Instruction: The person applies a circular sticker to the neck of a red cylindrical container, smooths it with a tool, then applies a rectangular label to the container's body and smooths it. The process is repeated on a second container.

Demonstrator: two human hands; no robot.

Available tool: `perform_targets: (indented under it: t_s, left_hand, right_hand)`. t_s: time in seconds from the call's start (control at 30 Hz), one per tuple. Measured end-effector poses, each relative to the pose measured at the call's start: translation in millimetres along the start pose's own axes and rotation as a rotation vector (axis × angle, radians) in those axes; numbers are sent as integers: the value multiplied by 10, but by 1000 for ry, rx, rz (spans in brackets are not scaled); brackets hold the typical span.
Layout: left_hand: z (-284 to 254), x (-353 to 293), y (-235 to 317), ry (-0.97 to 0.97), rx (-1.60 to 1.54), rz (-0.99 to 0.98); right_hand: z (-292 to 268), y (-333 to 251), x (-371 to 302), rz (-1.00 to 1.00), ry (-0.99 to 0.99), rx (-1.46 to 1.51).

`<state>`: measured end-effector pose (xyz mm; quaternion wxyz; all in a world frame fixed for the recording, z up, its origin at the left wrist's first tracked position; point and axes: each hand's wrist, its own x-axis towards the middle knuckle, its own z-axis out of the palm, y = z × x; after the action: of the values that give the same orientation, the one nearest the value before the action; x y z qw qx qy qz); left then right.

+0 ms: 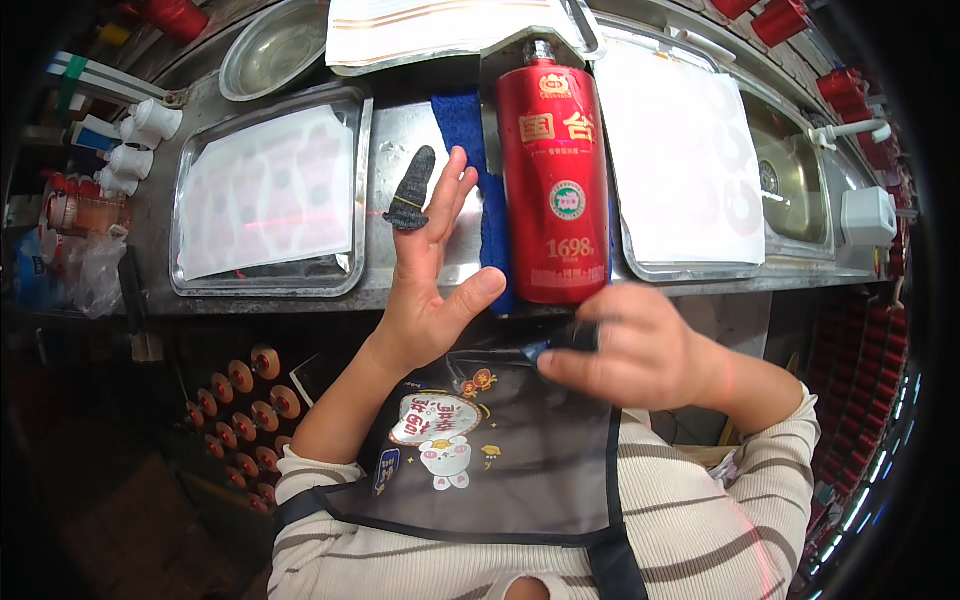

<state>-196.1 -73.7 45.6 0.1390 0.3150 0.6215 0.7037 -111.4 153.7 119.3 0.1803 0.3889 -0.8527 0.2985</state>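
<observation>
A large red bottle (pixel 555 200) with gold lettering and a round green-and-white emblem lies on a blue cloth (pixel 462 125), its neck pointing away from me. My left hand (pixel 432 260) is raised at the bottle's left, apart from it, fingers stretched and nothing in it. A dark grey finger cot (pixel 413 185) covers one of its fingers. Close to the bottle's base, my right hand (pixel 635 345) is blurred, its fingers curled together. Something small, dark and bluish shows at those fingertips, too smeared to name.
Metal trays (pixel 365 190) with white backing sheets (pixel 275 195) of faint shapes flank the bottle. Beyond it lies a striped white cloth (pixel 400 35) beside a metal bowl (pixel 275 50). A sink (pixel 800 185) is at right; racks of red bottles (pixel 860 380) and round wooden-coloured pieces (pixel 240 375) stand below.
</observation>
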Motion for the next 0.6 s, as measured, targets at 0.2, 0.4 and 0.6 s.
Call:
perform_targets:
  t_s: [0.2,0.4,0.6]
  left_hand:
    - [185,-26,143,6,22,-18]
    - [231,-146,-18,87,18,-53]
    - [554,-79,-61,230,-29,-58]
  right_hand:
    - [-142,731,557,106,292,-306]
    - [127,-153,-215,251,245,-72]
    - [558,-229,-240,1045,928,396]
